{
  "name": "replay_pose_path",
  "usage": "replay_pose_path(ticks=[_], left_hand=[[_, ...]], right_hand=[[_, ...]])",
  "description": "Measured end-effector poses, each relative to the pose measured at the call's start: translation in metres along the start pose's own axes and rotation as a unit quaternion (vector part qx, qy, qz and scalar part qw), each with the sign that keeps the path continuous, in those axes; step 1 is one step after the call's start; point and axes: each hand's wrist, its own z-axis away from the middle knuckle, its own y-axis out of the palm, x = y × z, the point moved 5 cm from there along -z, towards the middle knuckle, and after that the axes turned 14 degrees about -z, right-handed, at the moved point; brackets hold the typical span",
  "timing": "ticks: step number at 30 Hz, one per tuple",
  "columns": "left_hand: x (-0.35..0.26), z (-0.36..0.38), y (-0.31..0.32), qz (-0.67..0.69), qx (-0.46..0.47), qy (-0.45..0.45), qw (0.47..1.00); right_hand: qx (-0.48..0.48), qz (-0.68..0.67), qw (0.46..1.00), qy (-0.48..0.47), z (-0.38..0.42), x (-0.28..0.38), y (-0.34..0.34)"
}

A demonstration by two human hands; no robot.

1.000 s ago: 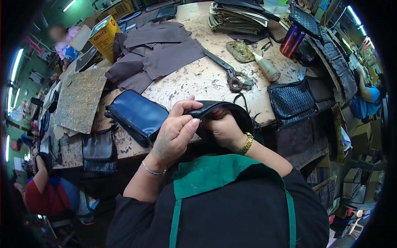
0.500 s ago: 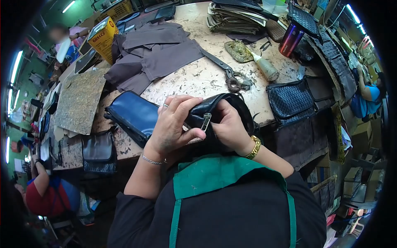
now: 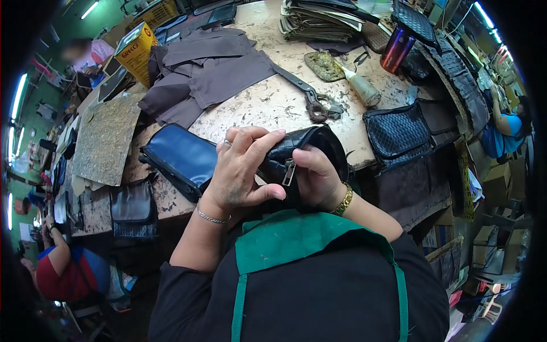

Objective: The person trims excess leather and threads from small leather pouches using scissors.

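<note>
A black leather zip pouch point(image 3: 277, 153) is held up in front of my apron, with a metal zipper pull point(image 3: 289, 172) hanging from its near side. My right hand point(image 3: 320, 175) grips its right part, the thumb on the near edge and the other fingers largely hidden. Across the pouch's upper left lie the outstretched fingers of my left hand point(image 3: 242, 168); its thumb sticks out apart, below the zipper pull. A dark blue pouch point(image 3: 179, 157) rests on the table just left of my left hand.
Scissors point(image 3: 310, 94), a glue bottle point(image 3: 363, 90) and a stained pad point(image 3: 323, 66) lie on the worktable point(image 3: 250, 102). Dark fabric pieces point(image 3: 219, 74) spread at left. A woven black bag point(image 3: 397, 137) and a metallic tumbler point(image 3: 397, 52) are at right. Co-workers sit at both sides.
My right thumb has come out over the pouch's near edge, beside the zipper. My left thumb has moved off the zipper pull, and the left fingers have straightened.
</note>
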Motion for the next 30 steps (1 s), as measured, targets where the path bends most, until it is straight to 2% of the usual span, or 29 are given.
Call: replay_pose_path(ticks=[2,9,17,25,30], left_hand=[[-0.001,0.0,0.001,0.003,0.002,0.004,1.0],[-0.004,-0.001,0.003,-0.029,0.004,0.018,0.999],[-0.003,0.002,0.006,-0.055,-0.03,-0.004,0.998],[-0.001,0.0,0.023,-0.013,-0.026,-0.001,1.0],[-0.001,0.002,0.033,0.078,-0.019,-0.001,0.997]], right_hand=[[-0.009,0.034,0.999,0.015,-0.001,-0.001,-0.002],[-0.024,0.026,0.999,0.038,0.005,-0.001,0.002],[-0.11,0.024,0.993,0.035,0.007,-0.002,-0.012],[-0.088,0.015,0.995,0.046,0.013,-0.006,-0.01],[-0.065,0.01,0.996,0.056,0.014,-0.006,-0.009]])
